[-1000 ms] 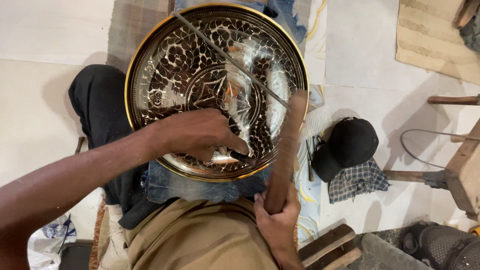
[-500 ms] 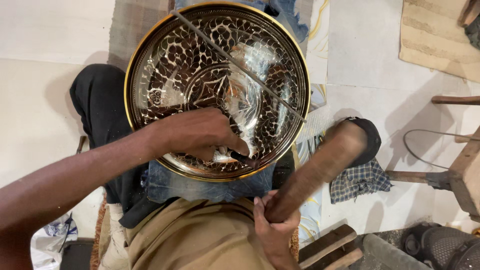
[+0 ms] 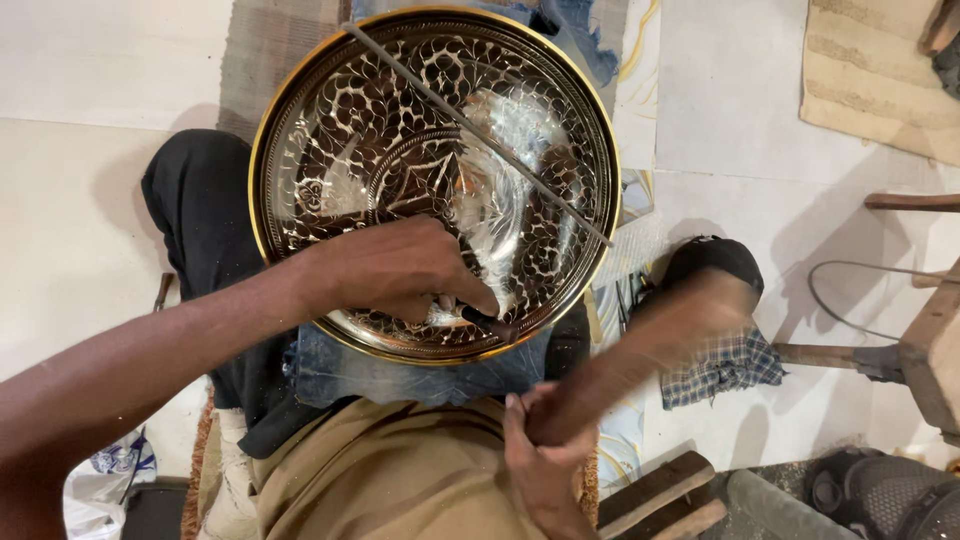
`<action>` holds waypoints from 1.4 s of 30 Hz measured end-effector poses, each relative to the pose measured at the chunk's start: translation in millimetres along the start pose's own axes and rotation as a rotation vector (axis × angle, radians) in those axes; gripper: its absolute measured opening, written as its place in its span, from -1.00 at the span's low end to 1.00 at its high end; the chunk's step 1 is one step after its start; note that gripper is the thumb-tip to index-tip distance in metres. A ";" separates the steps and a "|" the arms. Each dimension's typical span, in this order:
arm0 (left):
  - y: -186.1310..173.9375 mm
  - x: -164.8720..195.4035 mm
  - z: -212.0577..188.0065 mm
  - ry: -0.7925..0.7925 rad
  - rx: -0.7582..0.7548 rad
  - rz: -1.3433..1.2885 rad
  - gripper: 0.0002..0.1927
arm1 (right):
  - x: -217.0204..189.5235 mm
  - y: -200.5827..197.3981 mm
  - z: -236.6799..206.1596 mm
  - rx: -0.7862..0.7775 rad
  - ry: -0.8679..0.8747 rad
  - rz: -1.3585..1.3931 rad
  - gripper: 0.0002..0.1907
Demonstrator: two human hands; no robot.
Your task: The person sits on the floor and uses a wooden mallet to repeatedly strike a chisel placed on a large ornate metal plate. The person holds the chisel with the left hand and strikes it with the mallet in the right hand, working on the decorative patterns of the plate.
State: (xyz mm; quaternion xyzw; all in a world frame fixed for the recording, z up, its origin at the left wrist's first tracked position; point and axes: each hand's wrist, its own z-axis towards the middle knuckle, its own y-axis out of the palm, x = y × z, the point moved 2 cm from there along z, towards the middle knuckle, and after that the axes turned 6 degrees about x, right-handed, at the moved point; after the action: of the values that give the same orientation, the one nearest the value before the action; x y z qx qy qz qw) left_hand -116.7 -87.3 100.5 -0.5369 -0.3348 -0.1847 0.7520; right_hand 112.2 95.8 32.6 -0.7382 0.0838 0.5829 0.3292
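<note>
here the left hand (image 3: 400, 270) pinches a small chisel (image 3: 487, 322) against the engraved round tray's (image 3: 300, 130) near rim on the lap; the right hand (image 3: 545, 455) grips a blurred wooden mallet (image 3: 650, 345), seemingly mid-engraving; a square strike is needed.

Only 1 package in view: a white plastic bag (image 3: 105, 480) with blue print, crumpled on the floor at bottom left, partly hidden beneath the forearm. Print too small to make out. No labels, signs or screens anywhere else.
</note>
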 end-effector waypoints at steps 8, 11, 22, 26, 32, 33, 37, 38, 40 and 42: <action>-3.0 3.1 -1.0 0.011 0.007 -0.017 -0.33 | -12.6 8.5 -3.7 0.036 -0.057 0.039 -0.73; 1.2 2.4 -0.8 -0.009 -0.013 0.019 -0.29 | -17.0 8.6 -6.1 -0.013 -0.009 -0.122 -0.71; 7.2 6.5 11.1 0.016 -0.055 0.015 -0.36 | 0.4 -2.6 -5.9 -0.073 0.090 0.050 -0.62; 7.2 1.6 13.3 0.049 -0.040 -0.014 -0.35 | 2.9 -3.7 -8.7 -0.025 0.111 0.066 -0.61; 17.8 -6.5 22.7 -0.018 -0.113 0.022 -0.26 | -0.3 -7.4 11.7 -0.055 -0.176 -0.235 -0.66; 18.7 -6.2 22.6 -0.007 -0.105 0.017 -0.28 | 1.6 -8.7 13.9 -0.010 -0.095 -0.123 -0.66; 19.6 -7.5 22.8 -0.024 -0.110 0.056 -0.24 | 3.4 -6.2 14.2 -0.053 -0.158 -0.128 -0.70; 18.6 -8.1 22.8 -0.020 -0.106 0.049 -0.26 | 4.1 -5.6 13.9 -0.041 -0.138 -0.114 -0.69; 17.6 -8.0 24.1 -0.019 -0.108 0.037 -0.28 | 4.1 -4.5 13.1 -0.008 -0.093 -0.088 -0.69; 17.8 -7.8 26.8 -0.035 -0.104 0.038 -0.30 | 1.6 -3.8 13.8 0.064 -0.118 0.086 -0.75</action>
State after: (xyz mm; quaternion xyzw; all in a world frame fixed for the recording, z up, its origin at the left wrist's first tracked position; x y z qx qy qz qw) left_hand -119.1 -56.7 88.2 -0.5847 -0.3275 -0.1778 0.7206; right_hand 103.4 107.2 31.2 -0.6874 0.1145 0.6359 0.3317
